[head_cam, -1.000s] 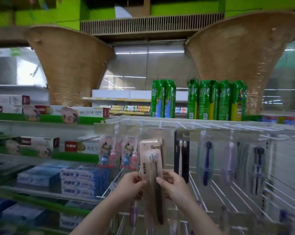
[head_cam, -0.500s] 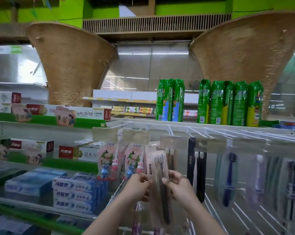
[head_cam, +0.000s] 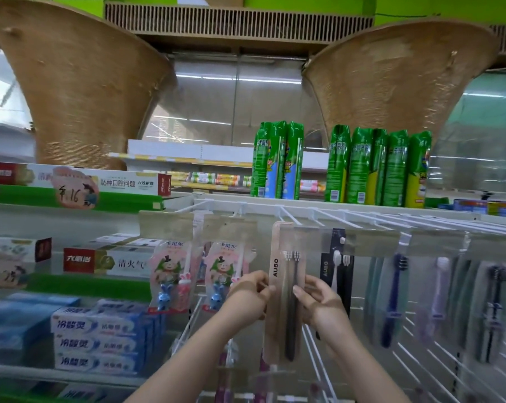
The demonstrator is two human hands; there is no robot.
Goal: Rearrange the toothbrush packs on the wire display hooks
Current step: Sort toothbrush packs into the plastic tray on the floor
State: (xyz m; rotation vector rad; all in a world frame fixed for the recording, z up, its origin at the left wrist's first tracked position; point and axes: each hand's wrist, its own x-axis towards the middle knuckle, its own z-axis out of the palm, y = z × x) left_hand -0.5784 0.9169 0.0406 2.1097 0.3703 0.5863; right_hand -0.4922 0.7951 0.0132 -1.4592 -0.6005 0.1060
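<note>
A tall beige AUBO toothbrush pack (head_cam: pixel 283 286) hangs upright in the middle of the view, its top at the row of white wire hooks (head_cam: pixel 292 218). My left hand (head_cam: pixel 250 296) grips the pack's left edge and my right hand (head_cam: pixel 318 303) grips its right edge, thumbs on the front. Just right of it hangs a black AUBO pack (head_cam: pixel 337 266), partly hidden by my right hand. Two pink children's toothbrush packs (head_cam: pixel 173 274) hang to the left. Whether the beige pack's hole sits on a hook is not visible.
More toothbrush packs (head_cam: pixel 394 295) hang along the hooks to the right. Green spray cans (head_cam: pixel 277 161) stand on the shelf above. Toothpaste boxes (head_cam: pixel 97 341) fill the shelves at left. Two woven baskets (head_cam: pixel 80 82) sit up top. A white wire grid (head_cam: pixel 420 353) backs the hooks.
The beige pack, held in both hands, has risen toward the hook row and its top now reaches it. The camera has moved closer to the display.
</note>
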